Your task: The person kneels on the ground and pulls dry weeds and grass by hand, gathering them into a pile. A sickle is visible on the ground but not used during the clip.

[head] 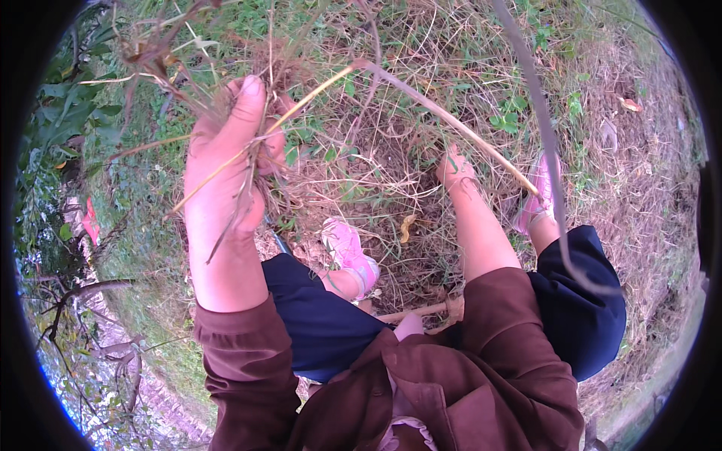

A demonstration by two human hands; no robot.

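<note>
My left hand (225, 152) is raised at the left, closed around a bunch of pulled dry grass (256, 121) with stems and fine roots sticking out. A long bent straw-coloured stalk (445, 113) runs from this fist across the view to the right. My right hand (456, 169) is low between my feet, among the weeds and dry grass (395, 180) on the ground. Its fingertips are hidden in the growth, so their grip does not show. A dark, blurred stem (544, 124) hangs close to the camera at the right.
My pink shoes (347, 248) stand on either side of the right hand. A wooden stick (417, 311) lies below me, and a thin dark rod (277, 234) shows beside my left knee. Leafy shrubs (67, 118) and bare branches (96, 288) line the left. A curled dry leaf (407, 227) lies on the soil.
</note>
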